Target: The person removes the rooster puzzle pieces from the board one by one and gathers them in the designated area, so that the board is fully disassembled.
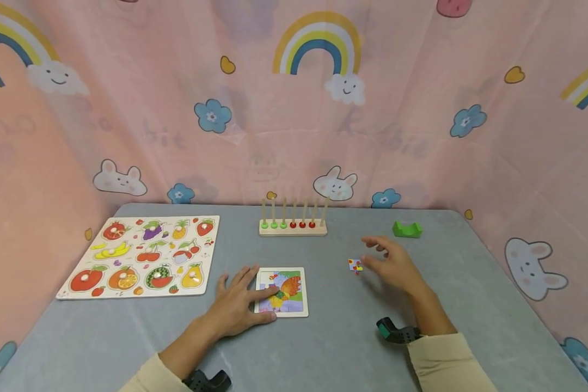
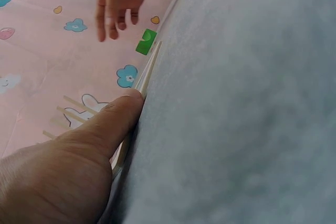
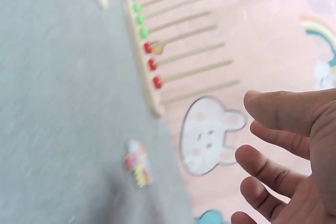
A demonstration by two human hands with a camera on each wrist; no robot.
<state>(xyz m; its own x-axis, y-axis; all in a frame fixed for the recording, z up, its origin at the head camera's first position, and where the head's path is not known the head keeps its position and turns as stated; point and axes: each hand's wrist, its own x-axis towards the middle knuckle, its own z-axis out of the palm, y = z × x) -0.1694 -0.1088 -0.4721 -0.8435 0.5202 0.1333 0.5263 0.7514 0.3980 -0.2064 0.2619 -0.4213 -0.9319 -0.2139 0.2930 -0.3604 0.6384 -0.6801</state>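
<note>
A small framed jigsaw puzzle [image 1: 294,305] lies on the table in the head view, with an orange and green picture. My left hand [image 1: 235,307] rests across its left side, index finger stretched over the picture and thumb along the near edge. In the left wrist view that thumb [image 2: 105,124] lies against the puzzle's pale rim [image 2: 150,69]. My right hand [image 1: 394,264] is just right of a loose jigsaw piece [image 1: 355,265], its fingers loosely bent and holding nothing. The right wrist view shows the piece [image 3: 137,162] on the table, apart from the fingers.
A fruit peg puzzle board [image 1: 166,267] covers the table's left. At the back stands a wooden peg rack [image 1: 293,231] with green and red beads on upright rods. A green notched block [image 1: 407,230] sits at the back right. A pink printed cloth hangs behind the table.
</note>
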